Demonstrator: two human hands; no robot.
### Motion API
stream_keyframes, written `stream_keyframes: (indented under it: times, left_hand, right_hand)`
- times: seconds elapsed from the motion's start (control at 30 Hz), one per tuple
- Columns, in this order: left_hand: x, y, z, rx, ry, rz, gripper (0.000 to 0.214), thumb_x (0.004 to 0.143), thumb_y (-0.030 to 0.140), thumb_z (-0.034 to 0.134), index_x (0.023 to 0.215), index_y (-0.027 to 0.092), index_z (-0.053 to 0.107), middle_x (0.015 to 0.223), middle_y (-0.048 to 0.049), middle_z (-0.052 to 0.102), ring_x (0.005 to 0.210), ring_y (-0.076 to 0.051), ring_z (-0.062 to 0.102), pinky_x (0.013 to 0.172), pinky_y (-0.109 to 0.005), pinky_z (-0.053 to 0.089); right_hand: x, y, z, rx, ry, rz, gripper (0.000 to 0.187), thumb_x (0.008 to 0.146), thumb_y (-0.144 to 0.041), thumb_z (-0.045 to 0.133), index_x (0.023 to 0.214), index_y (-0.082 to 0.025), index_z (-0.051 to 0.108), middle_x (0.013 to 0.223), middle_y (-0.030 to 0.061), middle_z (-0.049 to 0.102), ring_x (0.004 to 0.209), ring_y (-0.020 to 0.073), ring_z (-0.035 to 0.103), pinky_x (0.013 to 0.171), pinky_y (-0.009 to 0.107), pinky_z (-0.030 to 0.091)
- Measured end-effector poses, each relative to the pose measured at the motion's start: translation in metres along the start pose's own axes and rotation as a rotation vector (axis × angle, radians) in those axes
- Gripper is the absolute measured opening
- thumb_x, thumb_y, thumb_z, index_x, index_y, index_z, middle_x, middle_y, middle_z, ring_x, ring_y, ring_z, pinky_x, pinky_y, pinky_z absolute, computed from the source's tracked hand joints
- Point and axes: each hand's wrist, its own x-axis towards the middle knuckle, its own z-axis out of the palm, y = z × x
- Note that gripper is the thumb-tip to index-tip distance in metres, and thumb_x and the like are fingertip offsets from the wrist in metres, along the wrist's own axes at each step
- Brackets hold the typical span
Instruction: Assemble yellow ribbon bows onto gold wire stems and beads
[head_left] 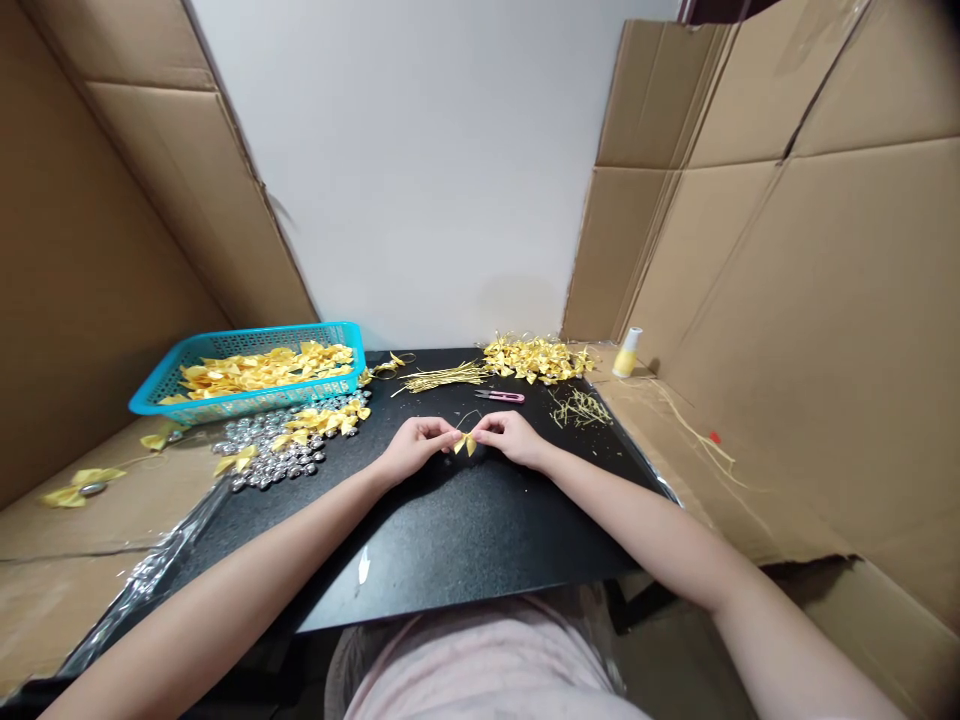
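Observation:
Between my two hands, just above the black table (450, 540), is a small yellow ribbon bow (466, 444) with its tails pointing down. My left hand (421, 446) pinches the bow's left side between thumb and fingertips. On the other side, my right hand (511, 438) has thumb and fingers closed at the bow's right edge. A thin cord loop (469, 416) rises behind the bow, between the fingertips. Just beyond the hands lie pink-handled thread snips (501, 397) and a bundle of gold cords (442, 376).
A turquoise basket (247, 395) of yellow bows stands at the back left. Silvery beads (281, 465) with several bows lie before it. More bows (536, 358) are heaped at the back right, near cord scraps (581, 408) and a thread spool (627, 355). Cardboard walls (810, 300) flank the table.

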Motion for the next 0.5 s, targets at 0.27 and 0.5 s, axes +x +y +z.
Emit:
stream_keyframes:
  times: [0.27,0.5]
  left_hand:
    - [-0.0006,-0.0032,-0.0008,-0.002,0.007,0.005,0.038,0.073,0.051,0.066,0.067,0.014,0.065,0.062,-0.0010,0.064,0.058,-0.012,0.052,0.059,-0.023,0.041]
    - [-0.0007,-0.0041,-0.0024,0.016,0.006,0.084,0.038,0.079,0.050,0.057,0.068,0.014,0.065,0.064,-0.0020,0.063,0.064,-0.014,0.054,0.065,-0.026,0.044]
  right_hand:
    - [0.0000,-0.0017,0.0001,0.134,-0.031,0.051,0.042,0.061,-0.052,0.076,0.073,-0.013,0.070,0.069,0.0020,0.067,0.062,0.0116,0.054,0.066,0.027,0.043]
    - [-0.0008,-0.0024,0.0005,0.169,-0.040,0.081,0.042,0.060,-0.051,0.077,0.074,-0.013,0.070,0.069,0.0014,0.066,0.062,0.0115,0.053,0.068,0.028,0.042]
